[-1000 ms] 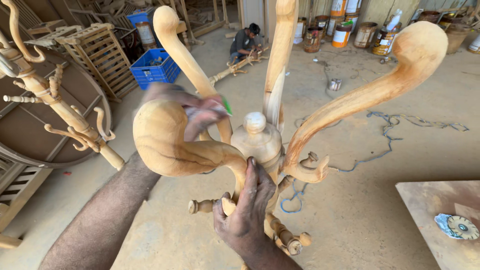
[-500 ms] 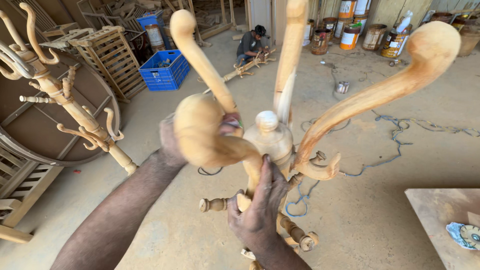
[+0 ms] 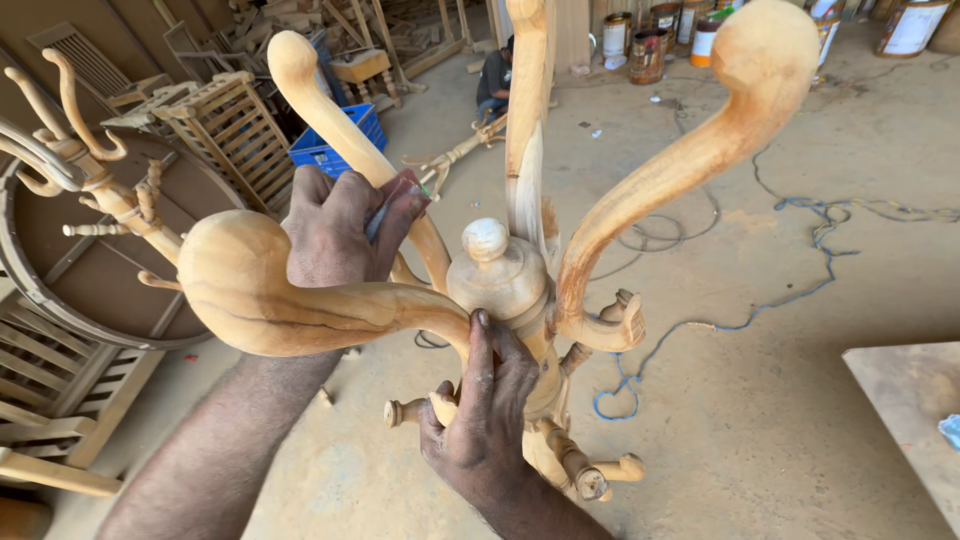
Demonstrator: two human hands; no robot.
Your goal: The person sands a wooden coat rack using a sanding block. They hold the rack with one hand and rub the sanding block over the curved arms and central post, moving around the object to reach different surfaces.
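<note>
Item: unfinished wooden coat stand (image 3: pixel 505 280), pale raw timber, standing on the concrete floor (image 3: pixel 800 420), seen from above. Turned central cap with a round knob; four long curved arms rising from it, each ending in a rounded bulb; shorter hooks and turned pegs lower on the post.

Left hand (image 3: pixel 340 235) — fingers curled shut around a small folded piece of sandpaper (image 3: pixel 395 200), pressing it against the nearest curved arm just behind its bulb.

Right hand (image 3: pixel 485 420) — wrapped around the central post below the cap, fingers pressed together, forefinger stretched up along the wood to the root of the arm.

Surroundings: a second coat stand (image 3: pixel 95 185) of the same pattern lies tilted across a round dark tabletop (image 3: pixel 90 290) at left. Slatted wooden racks (image 3: pixel 235 135) and a blue plastic crate (image 3: pixel 325 150) beyond it. A person (image 3: pixel 495 80) crouches farther back — beside more turned work on the floor. Paint tins (image 3: pixel 660 35) along the far wall. Blue cable (image 3: pixel 720 320) trails over the floor. Corner of a counter (image 3: pixel 900 400) at lower right.
</note>
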